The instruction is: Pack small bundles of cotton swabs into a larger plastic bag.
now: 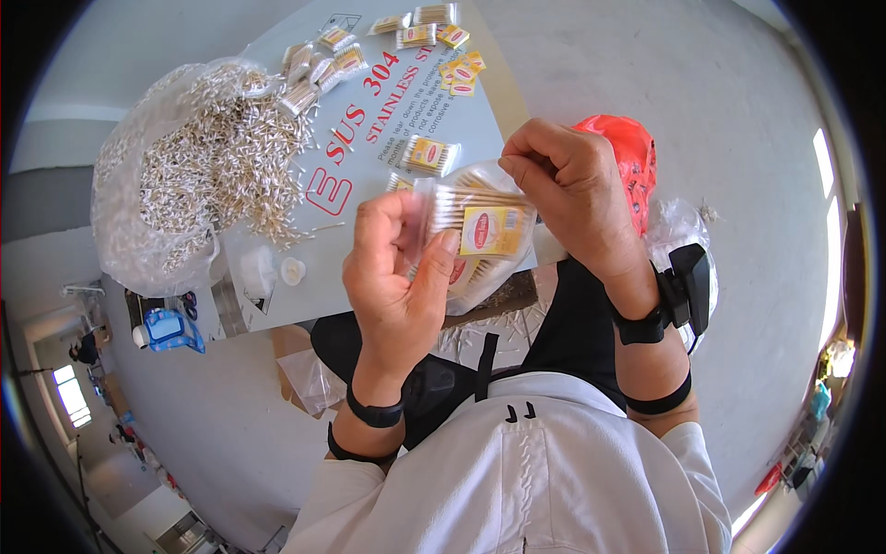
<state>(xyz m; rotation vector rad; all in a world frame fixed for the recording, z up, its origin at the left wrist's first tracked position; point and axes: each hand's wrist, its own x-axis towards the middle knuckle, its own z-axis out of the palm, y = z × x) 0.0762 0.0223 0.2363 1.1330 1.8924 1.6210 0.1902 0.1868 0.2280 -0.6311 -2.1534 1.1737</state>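
My left hand [397, 268] grips a small clear packet of cotton swabs [452, 208] between thumb and fingers. A yellow label with a red oval shows through the plastic, and white swab tips lie towards the left. Close to the packet's right end, my right hand [572, 185] is closed in a pinch; whatever its fingertips hold is too small to make out. Under the held packet, a clear bag [480, 286] with more labelled packets sits at the table's near edge. Just beyond it, another swab packet [431, 155] lies on the table.
A large clear bag [120, 203] spills loose cotton swabs [249, 157] across the left of the table [369, 175]. Several filled packets [323, 65] and yellow labels [461, 74] lie at the far side. A red bag [632, 166] is on the right, a blue-wrapped bottle [166, 330] front left.
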